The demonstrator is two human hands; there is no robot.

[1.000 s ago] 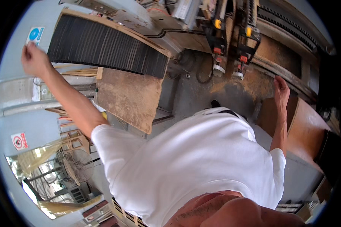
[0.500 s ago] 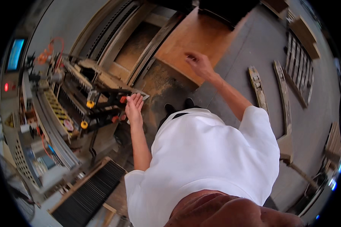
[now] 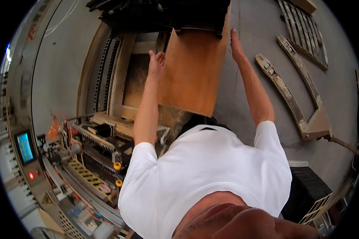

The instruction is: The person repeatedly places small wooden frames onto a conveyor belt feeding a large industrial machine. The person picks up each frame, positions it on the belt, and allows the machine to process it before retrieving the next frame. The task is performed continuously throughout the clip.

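Both arms reach forward, one on each side of a wide orange-brown wooden board (image 3: 191, 75). My left hand (image 3: 156, 64) is beside the board's left edge, thumb raised and fingers apart, with nothing in it. Along the right edge my right hand (image 3: 236, 46) stretches out straight, its fingers extended and nothing held. Whether either hand touches the board, I cannot tell. Dark stacked pieces (image 3: 159, 16) lie across the board's far end, just ahead of both hands; their exact kind is unclear.
A machine with a lit screen (image 3: 24, 147) and yellow-black striped part (image 3: 87, 175) stands at left. Beyond it is a dusty wooden frame (image 3: 119, 75). To the right are a pallet jack (image 3: 285, 85), a slatted pallet (image 3: 307, 34) and a black stack (image 3: 309, 187).
My view has turned, so the board now lies in front of me. Both hands have moved farther forward, and the dark stacked pieces show more fully.
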